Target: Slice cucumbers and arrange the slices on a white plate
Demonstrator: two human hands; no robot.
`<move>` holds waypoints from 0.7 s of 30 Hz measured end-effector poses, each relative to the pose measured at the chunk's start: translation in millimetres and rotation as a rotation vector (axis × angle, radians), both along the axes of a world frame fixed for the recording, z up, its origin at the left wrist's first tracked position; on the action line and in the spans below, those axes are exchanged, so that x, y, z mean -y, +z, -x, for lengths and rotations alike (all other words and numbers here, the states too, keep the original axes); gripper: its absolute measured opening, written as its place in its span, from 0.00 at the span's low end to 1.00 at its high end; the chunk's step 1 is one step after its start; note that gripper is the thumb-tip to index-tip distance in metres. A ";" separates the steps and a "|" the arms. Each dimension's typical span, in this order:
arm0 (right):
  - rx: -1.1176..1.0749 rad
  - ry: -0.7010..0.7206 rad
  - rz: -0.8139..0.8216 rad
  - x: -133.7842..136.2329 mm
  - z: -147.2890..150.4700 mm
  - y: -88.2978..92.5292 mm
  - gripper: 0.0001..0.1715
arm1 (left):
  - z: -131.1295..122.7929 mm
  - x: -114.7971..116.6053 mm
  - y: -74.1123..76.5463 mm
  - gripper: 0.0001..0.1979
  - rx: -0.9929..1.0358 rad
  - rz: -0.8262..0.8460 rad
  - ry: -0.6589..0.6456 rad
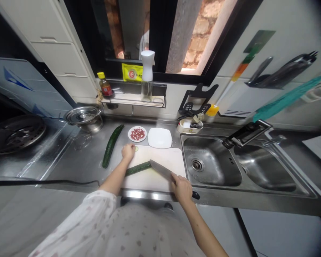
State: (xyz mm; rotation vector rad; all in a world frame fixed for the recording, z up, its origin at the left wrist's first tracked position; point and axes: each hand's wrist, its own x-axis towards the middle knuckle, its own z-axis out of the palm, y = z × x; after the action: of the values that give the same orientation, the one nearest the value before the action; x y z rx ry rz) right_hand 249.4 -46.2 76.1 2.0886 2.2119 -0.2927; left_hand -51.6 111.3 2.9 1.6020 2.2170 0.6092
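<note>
My right hand [182,188] grips the black handle of a kitchen knife [162,170]. The blade's tip end lies over the cut end of a green cucumber [138,168] on a white cutting board [166,184]. At the board's far left corner, my left hand [128,151] is closed, its fingertips at a small pale cucumber end piece [136,149]. A second, whole cucumber [112,145] lies on the steel counter left of the board. Behind the board are a small plate [130,137] of diced reddish meat [137,134] and a white square plate [159,138].
A double sink [212,160] with a black faucet [246,134] adjoins the board's right side. At the left stand a lidded steel pot [84,117] and a stove burner [16,134]. A wall shelf [131,101] holds a spray bottle [147,75] and a sauce bottle [105,85].
</note>
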 end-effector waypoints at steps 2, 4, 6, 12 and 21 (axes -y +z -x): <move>-0.041 -0.043 0.014 -0.5 2.6 2.7 0.22 | -1.9 4.3 2.1 0.11 0.039 -0.036 0.021; -0.094 -0.111 0.032 -1.4 6.0 6.5 0.21 | -5.5 10.9 4.8 0.11 0.077 -0.069 0.029; -0.157 -0.182 0.047 -3.0 9.9 10.2 0.20 | -10.6 20.2 8.2 0.11 0.113 -0.099 -0.001; -0.304 -0.274 0.069 -12.4 20.4 13.4 0.20 | -29.9 63.6 21.5 0.10 0.174 -0.173 -0.256; -0.235 -0.104 0.139 -27.3 43.1 18.1 0.18 | -50.4 100.9 33.1 0.12 0.067 -0.210 -0.622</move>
State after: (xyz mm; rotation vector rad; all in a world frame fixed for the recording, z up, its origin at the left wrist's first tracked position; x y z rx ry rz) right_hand 206.3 -18.9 94.2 2.1951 2.1317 -0.7123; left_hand -1.2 10.4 36.0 2.1930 1.5099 0.7023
